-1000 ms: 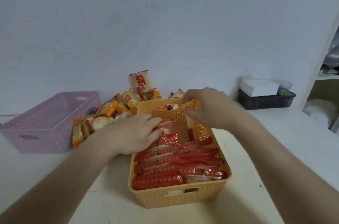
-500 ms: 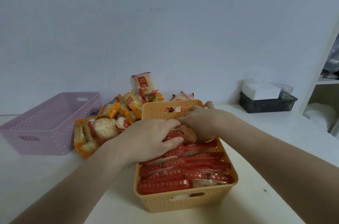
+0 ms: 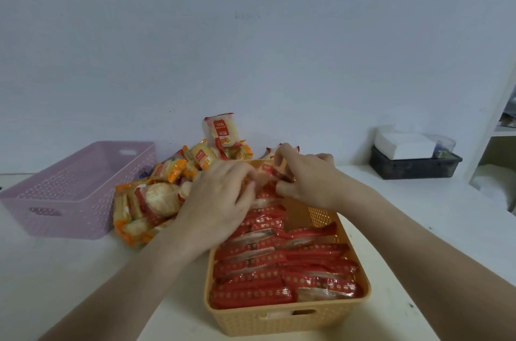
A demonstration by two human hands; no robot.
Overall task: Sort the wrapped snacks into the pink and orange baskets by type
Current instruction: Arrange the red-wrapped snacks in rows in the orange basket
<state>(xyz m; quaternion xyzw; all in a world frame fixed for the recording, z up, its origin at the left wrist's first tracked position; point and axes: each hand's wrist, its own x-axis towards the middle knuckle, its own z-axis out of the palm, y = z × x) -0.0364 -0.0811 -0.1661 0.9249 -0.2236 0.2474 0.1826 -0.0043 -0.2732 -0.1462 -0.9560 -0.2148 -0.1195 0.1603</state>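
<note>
Red-wrapped snacks [image 3: 268, 279] filling orange basket [image 3: 284, 321]

A white table [image 3: 69, 270] carried the orange basket [image 3: 287, 318] near its front edge. Left of that basket lay a heap of wrapped snacks [image 3: 150, 201], farther left the pink basket [image 3: 75, 195]; far right behind it sat a dark tray [image 3: 413, 168].

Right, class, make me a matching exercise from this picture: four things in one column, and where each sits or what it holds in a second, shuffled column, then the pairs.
Things
1. pink basket
2. orange basket
3. dark tray
4. orange-wrapped snack pile

States
A. packed with red-wrapped snacks
B. between the two baskets
C. no snacks showing inside
D. holds a white box

Pairs: 1-C, 2-A, 3-D, 4-B
</note>
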